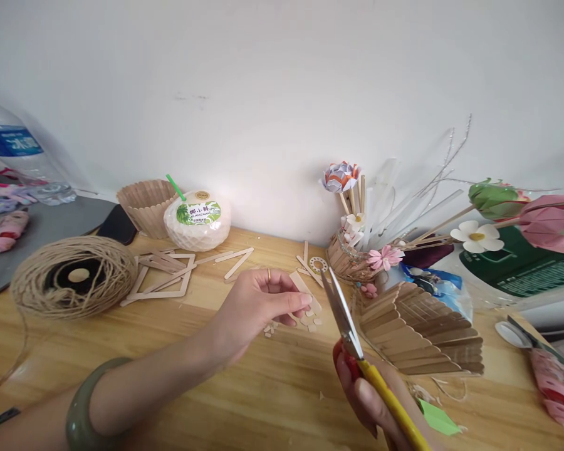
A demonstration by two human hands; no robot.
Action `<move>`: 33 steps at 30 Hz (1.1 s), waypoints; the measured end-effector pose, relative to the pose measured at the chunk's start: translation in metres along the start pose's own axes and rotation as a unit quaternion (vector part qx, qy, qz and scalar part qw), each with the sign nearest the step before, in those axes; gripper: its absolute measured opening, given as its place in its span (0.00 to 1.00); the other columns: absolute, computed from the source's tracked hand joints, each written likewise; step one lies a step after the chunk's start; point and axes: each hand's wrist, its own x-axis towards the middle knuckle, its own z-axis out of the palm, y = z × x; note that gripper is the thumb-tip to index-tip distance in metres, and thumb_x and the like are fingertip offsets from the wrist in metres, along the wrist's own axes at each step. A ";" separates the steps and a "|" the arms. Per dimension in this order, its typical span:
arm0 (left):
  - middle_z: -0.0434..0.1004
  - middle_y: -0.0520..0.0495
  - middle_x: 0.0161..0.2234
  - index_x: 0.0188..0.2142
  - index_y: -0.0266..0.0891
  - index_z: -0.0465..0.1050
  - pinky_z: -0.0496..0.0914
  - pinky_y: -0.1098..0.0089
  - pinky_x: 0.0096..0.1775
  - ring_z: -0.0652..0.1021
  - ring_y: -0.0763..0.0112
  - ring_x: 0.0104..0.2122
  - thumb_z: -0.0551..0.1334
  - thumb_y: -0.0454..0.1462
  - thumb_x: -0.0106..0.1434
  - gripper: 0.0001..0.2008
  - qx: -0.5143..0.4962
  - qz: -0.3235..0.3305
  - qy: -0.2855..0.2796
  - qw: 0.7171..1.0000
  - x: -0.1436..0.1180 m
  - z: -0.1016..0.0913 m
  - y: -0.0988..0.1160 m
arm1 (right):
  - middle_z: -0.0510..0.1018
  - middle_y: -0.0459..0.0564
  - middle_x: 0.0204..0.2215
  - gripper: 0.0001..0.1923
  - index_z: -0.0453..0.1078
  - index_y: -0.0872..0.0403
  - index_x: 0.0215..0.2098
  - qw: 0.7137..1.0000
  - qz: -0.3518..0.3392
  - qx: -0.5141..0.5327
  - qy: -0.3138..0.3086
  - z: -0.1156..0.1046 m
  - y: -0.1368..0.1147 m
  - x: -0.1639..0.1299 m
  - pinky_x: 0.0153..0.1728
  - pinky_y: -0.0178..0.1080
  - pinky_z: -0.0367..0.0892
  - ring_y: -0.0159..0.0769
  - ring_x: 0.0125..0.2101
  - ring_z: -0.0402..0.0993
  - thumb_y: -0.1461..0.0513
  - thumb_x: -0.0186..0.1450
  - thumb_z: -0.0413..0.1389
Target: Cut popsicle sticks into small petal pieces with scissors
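My left hand (258, 307) pinches a short wooden craft stick (305, 293) above the wooden table (244, 388). My right hand (371, 401) grips scissors (352, 332) with red and yellow handles; their blades are slightly parted and point up toward the stick's right end. Small cut wood pieces (305, 322) lie on the table under the stick. A fan-shaped basket of craft sticks (418, 332) lies on its side just right of the scissors.
A ball of jute twine (73, 275) sits at left. Loose sticks and a stick frame (169, 275), a coconut-shaped drink (197, 219) and a stick cup (145, 203) stand behind. A vase with paper flowers (357, 250) is at the right, a water bottle (14, 150) at far left.
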 end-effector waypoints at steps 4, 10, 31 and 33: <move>0.76 0.52 0.20 0.21 0.34 0.71 0.67 0.78 0.24 0.73 0.78 0.21 0.68 0.34 0.46 0.07 -0.018 -0.005 0.011 1.000 0.001 0.001 0.000 | 0.54 0.40 0.20 0.25 0.55 0.52 0.24 0.998 0.021 0.059 0.032 0.000 0.003 -0.004 0.18 0.33 0.46 0.28 0.18 0.47 0.39 0.57 0.49; 0.77 0.50 0.22 0.21 0.33 0.73 0.68 0.78 0.25 0.74 0.77 0.23 0.67 0.35 0.47 0.06 -0.033 -0.023 -0.011 0.999 0.001 0.000 -0.002 | 0.52 0.38 0.15 0.25 0.55 0.51 0.23 0.994 0.018 0.104 0.018 0.001 0.002 -0.004 0.18 0.33 0.44 0.28 0.16 0.47 0.40 0.58 0.50; 0.78 0.50 0.22 0.25 0.36 0.79 0.66 0.78 0.27 0.72 0.80 0.22 0.68 0.35 0.49 0.04 -0.038 -0.012 -0.002 0.999 -0.001 0.002 -0.009 | 0.64 0.44 0.25 0.20 0.63 0.51 0.31 0.993 -0.065 -0.101 0.011 -0.007 -0.009 -0.010 0.28 0.36 0.58 0.38 0.28 0.62 0.43 0.61 0.49; 0.79 0.50 0.23 0.27 0.37 0.79 0.65 0.78 0.27 0.72 0.80 0.22 0.68 0.35 0.49 0.04 -0.040 -0.017 -0.005 0.999 -0.002 0.002 -0.009 | 0.65 0.45 0.25 0.23 0.63 0.51 0.33 0.989 -0.058 -0.135 0.003 -0.007 -0.007 -0.010 0.28 0.36 0.59 0.39 0.28 0.63 0.41 0.61 0.46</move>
